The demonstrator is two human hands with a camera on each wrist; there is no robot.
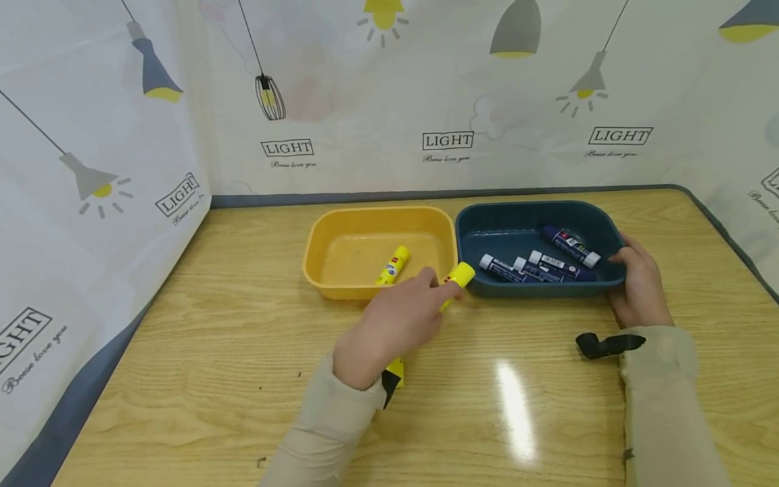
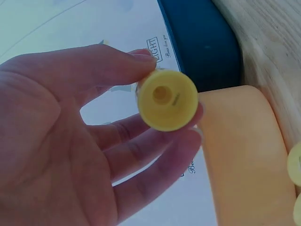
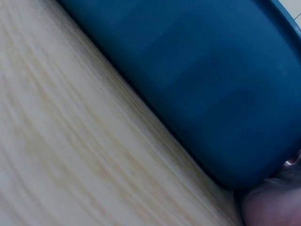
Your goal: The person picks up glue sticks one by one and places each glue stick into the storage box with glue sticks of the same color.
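Note:
My left hand pinches a yellow glue stick between thumb and fingers, above the table just in front of where the two bins meet. In the left wrist view the round end of this glue stick faces the camera. My right hand grips the right end of the dark blue bin, thumb over the rim. Several dark blue glue sticks with white ends lie inside that bin. Another yellow glue stick lies in the yellow bin, partly behind my left hand.
Both bins stand side by side on the wooden table. More yellow shows on the table under my left wrist, mostly hidden by it; the left wrist view shows two round yellow ends at its right edge. A lamp-printed cloth hangs behind.

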